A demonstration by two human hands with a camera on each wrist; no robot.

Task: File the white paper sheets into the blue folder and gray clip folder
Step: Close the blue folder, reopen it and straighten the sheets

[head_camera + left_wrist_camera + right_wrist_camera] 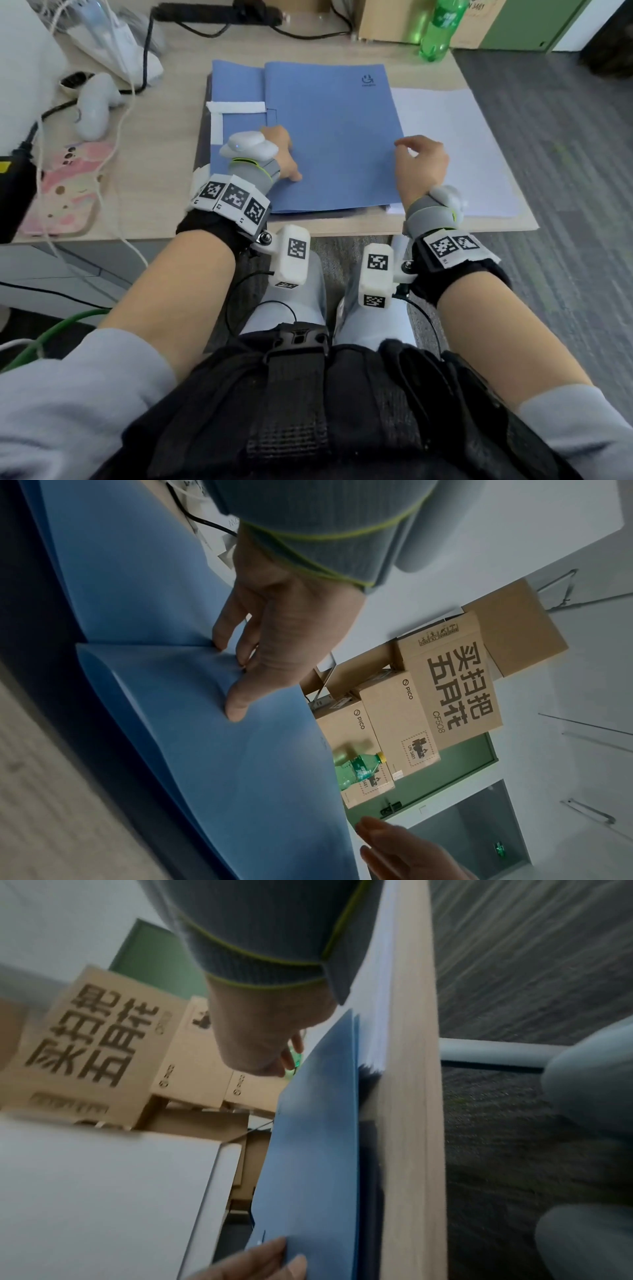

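Your left hand (281,154) presses straight fingers (236,707) on the closed blue folder (329,137) lying on the surface (164,154), while your right hand (421,164) hovers loosely curled, empty, over its right edge beside the white paper sheets (452,144).

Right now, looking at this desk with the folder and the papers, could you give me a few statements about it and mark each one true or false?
1. The blue folder lies on the desk. True.
2. The left hand touches the blue folder. True.
3. The stack of white paper sheets lies left of the folder. False: it lies to its right.
4. The right hand holds the green bottle. False: the bottle stands untouched at the desk's far edge.
5. A pink phone case lies on the desk's left side. True.
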